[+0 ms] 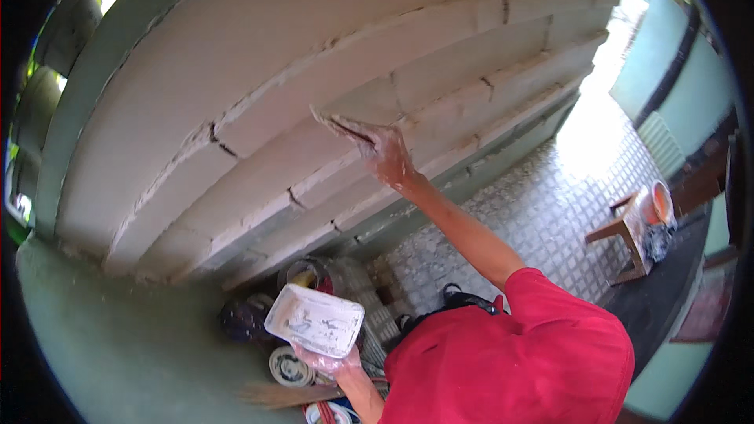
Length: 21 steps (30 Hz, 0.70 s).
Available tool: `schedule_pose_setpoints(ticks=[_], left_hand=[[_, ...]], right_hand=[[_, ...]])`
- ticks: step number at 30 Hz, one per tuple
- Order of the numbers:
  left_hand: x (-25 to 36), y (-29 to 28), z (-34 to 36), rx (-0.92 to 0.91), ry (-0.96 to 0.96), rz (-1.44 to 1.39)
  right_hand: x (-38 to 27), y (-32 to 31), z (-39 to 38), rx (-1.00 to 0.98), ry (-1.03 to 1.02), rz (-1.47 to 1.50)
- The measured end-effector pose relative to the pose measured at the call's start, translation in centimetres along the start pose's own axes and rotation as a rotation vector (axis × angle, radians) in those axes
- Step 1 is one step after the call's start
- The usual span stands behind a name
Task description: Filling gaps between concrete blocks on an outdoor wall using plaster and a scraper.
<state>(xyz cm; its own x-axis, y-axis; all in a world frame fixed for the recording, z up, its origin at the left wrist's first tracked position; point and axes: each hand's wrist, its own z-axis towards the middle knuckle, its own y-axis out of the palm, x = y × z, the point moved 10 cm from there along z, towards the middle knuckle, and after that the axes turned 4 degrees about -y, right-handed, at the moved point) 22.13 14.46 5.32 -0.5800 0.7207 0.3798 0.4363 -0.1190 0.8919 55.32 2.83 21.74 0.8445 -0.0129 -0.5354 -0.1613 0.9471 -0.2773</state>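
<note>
My right hand (388, 153), smeared white, is closed round a flat putty knife (336, 122) loaded with pale paste, raised at the stepped wall (275, 141). The wall has horizontal ledges with dark cracks along their edges; whether the blade touches it I cannot tell. My left hand (330, 361), also whitened, holds a white rectangular tray (314, 318) from underneath, low at the left, with paste smears inside it.
Containers (292, 365), a dark bag (243, 316) and a straw broom (275, 394) crowd below the tray. A wooden stool (624, 239) with an orange-lined bucket (658, 202) stands on the tiled floor (487, 235) at right. A green wall (102, 322) rises at left.
</note>
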Motion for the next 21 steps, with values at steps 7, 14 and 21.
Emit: schedule_pose_setpoints(ticks=[7,14,21], left_hand=[[-1.6,0.3,1.1,-0.037,-0.100,-0.096],[-5.5,2.6,1.4,-0.102,-0.081,-0.080],[-13.7,4.9,0.1,-0.038,-0.083,0.013]], right_hand=[[1.6,-16.6,-0.1,0.033,0.016,-0.536],[6.3,-28.2,5.5,0.176,-0.296,-0.742],[10.1,-26.0,8.1,0.001,-0.361,-0.845]])
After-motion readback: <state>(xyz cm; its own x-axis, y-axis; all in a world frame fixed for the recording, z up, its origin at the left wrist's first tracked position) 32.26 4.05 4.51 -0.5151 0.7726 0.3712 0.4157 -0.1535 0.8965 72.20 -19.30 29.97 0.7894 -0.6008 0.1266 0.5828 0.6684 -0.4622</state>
